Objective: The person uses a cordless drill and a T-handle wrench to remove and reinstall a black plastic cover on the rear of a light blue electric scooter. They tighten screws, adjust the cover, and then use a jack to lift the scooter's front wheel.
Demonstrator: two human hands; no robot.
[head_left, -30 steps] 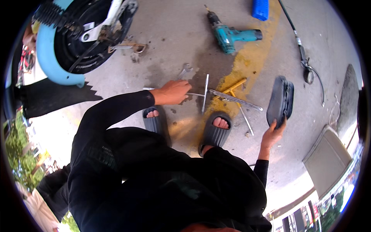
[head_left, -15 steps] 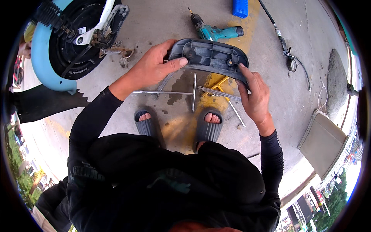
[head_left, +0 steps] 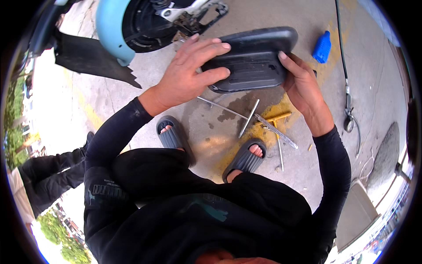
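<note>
A black plastic panel [head_left: 255, 68] with rounded corners and a grooved, recessed face is held up above the ground, that face toward me. My left hand [head_left: 187, 75] clasps its left end, fingertips at the upper part and thumb across the lower part. At the other end, my right hand [head_left: 307, 92] grips the edge, thumb on the face and the other fingers behind, mostly hidden. Beneath the panel, a silver T-handle wrench [head_left: 249, 118] and a yellow T-handle tool [head_left: 278, 119] lie on the ground, with a long, thin clear or grey piece [head_left: 277, 131] across them.
To the upper left stands a two-wheeler with a light blue fender [head_left: 112, 31], black wheel [head_left: 143, 28] and hanging black flap [head_left: 90, 57]. A blue bottle [head_left: 322, 47] and an air hose with gauge [head_left: 348, 122] lie right. Another person's legs [head_left: 59, 176] show at left.
The panel has been turned over from its ribbed underside to its grooved face, and now tilts up to the right. My view has swung; the drill is now mostly hidden behind the panel.
</note>
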